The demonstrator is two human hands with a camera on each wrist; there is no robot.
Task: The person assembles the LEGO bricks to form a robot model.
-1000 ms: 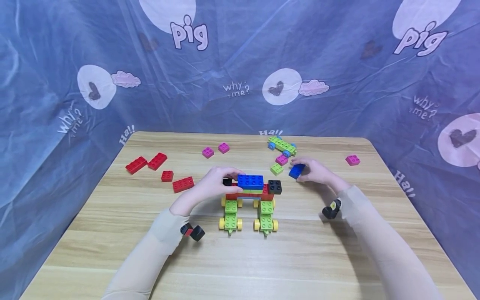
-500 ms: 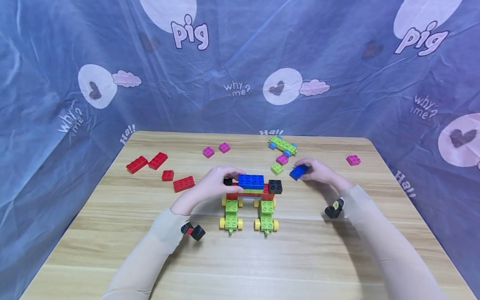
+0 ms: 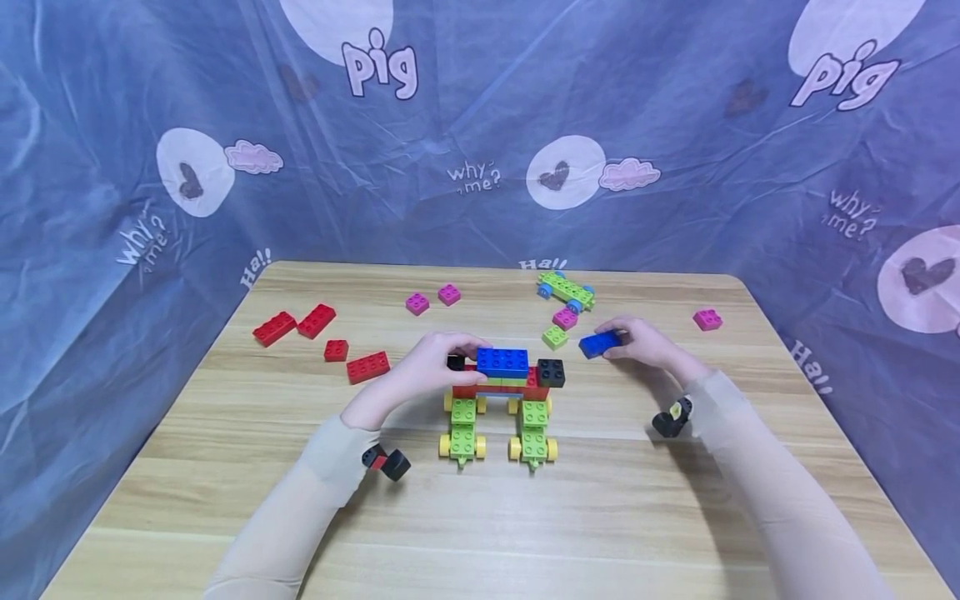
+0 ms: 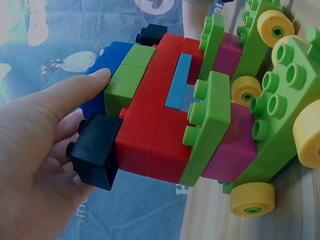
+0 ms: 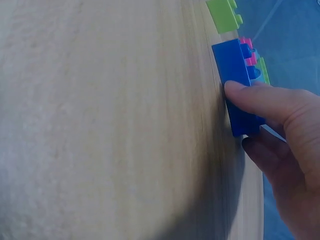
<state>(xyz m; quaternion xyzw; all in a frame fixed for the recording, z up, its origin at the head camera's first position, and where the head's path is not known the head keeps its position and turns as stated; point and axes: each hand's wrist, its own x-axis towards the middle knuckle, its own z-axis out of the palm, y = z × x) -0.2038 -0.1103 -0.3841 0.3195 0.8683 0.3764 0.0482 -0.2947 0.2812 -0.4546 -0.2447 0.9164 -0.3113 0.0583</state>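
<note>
At the table's middle stands a building-brick model [image 3: 500, 385], with red bricks across two green wheeled bases [image 3: 533, 442] on yellow wheels. A blue eight-stud brick [image 3: 502, 362] tops it, over light green bricks [image 4: 129, 82]; black bricks [image 4: 95, 150] sit at its ends. My left hand [image 3: 438, 367] grips the model's top from the left, thumb on the near side of the blue and green bricks. Farther right, my right hand [image 3: 637, 343] pinches a loose blue brick [image 3: 600, 344] between thumb and fingers. In the right wrist view that blue brick [image 5: 235, 87] has its studs facing right.
Red bricks [image 3: 367, 367] lie left of the model, and pink bricks [image 3: 448, 294] toward the back. A green base with blue wheels [image 3: 566, 291], a pink brick [image 3: 565, 317] and a green brick [image 3: 555, 337] lie beyond the right hand. Another pink brick [image 3: 707, 319] is far right.
My right hand has shifted slightly right with the loose blue brick, which has turned from a slant to lie nearly crosswise. The left hand and the model have stayed put.
</note>
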